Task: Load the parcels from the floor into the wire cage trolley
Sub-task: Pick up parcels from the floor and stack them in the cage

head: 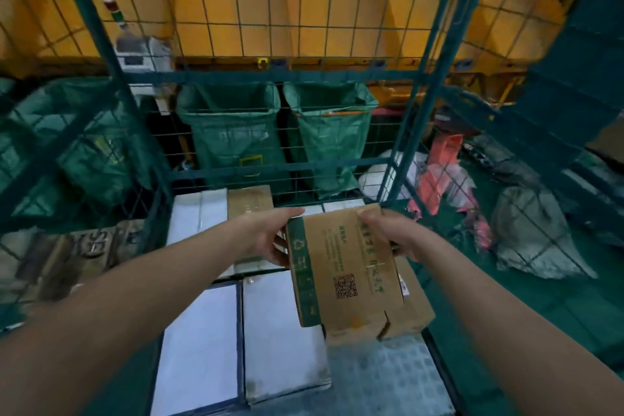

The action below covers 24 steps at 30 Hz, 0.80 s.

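A brown cardboard parcel (341, 267) with a green tape strip and a QR code hangs inside the green wire cage trolley (415, 132), held between both hands. My left hand (270, 233) grips its far left edge and my right hand (388, 233) grips its far right corner. Below it, on the trolley floor, lie white flat parcels (280, 341) side by side, and a small brown box (250, 201) sits near the back wall. Another brown box (415, 311) lies partly hidden under the held parcel.
Two green open sacks (233, 132) hang behind the trolley's back mesh. Right of the cage, on the green floor, lie a grey sack (533, 233) and red and white bags (442, 176). Boxes (67, 253) show through the left mesh. The trolley's patterned floor (381, 378) is bare at front right.
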Motion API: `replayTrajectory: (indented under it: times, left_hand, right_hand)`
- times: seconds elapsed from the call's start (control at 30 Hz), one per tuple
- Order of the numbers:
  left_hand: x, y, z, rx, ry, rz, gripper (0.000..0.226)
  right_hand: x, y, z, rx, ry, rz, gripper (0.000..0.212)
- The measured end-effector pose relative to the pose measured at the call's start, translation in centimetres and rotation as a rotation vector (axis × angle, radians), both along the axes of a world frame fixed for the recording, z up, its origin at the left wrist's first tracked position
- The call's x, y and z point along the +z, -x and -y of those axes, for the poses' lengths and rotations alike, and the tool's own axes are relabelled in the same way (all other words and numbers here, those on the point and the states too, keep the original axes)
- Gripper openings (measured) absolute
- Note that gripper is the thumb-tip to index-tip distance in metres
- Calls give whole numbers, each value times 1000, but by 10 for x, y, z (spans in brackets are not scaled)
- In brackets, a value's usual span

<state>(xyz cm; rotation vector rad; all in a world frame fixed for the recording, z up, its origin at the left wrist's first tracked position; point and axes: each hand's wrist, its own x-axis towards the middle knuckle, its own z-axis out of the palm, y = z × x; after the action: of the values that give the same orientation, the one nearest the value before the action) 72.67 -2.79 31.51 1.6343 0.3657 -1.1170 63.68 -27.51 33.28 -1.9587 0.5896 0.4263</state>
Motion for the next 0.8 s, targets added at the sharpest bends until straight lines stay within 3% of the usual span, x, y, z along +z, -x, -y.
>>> replayTrajectory:
  times: [0.17, 0.27, 0.5, 0.63, 0.73, 0.8]
  left_hand:
    - [-33, -41, -17, 8, 45, -86, 52]
    - [-55, -64, -19, 56, 65, -128, 54]
    - [-120, -100, 8, 308, 146, -189, 41]
    - [-157, -122, 38, 484, 157, -181, 33]
    - [-191, -149, 61, 632, 154, -190, 31]
    - [-211, -164, 75, 687, 163, -192, 26]
  right_hand:
    - [-28, -55, -17, 22, -3, 50, 60]
    - [-42, -87, -23, 22, -38, 57, 80]
    - [-100, -162, -10, 146, 33, 106, 87]
    - [-134, -210, 9, 269, 61, 184, 74]
    - [-172, -250, 28, 323, 117, 151, 94]
    - [-188, -267, 36, 368, 180, 160, 92]
